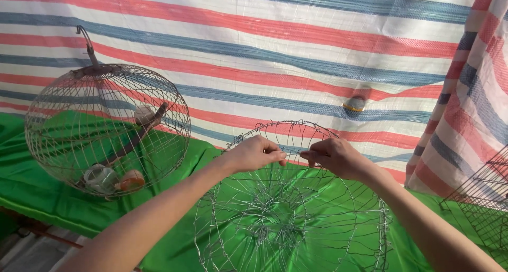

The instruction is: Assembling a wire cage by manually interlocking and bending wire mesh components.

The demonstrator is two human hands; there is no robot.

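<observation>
- Head view: the left hand (pixel 253 153) and the right hand (pixel 334 156) met in the middle of the picture, both raised over an unfinished wire cage frame (pixel 288 214).
- The left hand's fingers (pixel 276 154) were pinched shut on a thin wire of the frame; the right hand's fingers (pixel 309 155) were pinched shut on the same stretch of wire, the two sets of fingertips just beside each other with a small gap between.
- The frame stood on the green cloth (pixel 32 192), in front of the person, between the forearms. It was dome-shaped, its ribs running out from a centre hub low in the picture, so its axis pointed roughly toward the camera and its upper arc rose behind the hands.
- To the left, well apart, a finished round wire cage (pixel 106 129) rested on the same cloth, hook uppermost and tilted left, with a perch and small cups inside.
- A striped tarpaulin (pixel 296 44) hung behind; another wire piece (pixel 484 198) showed at the right edge.
</observation>
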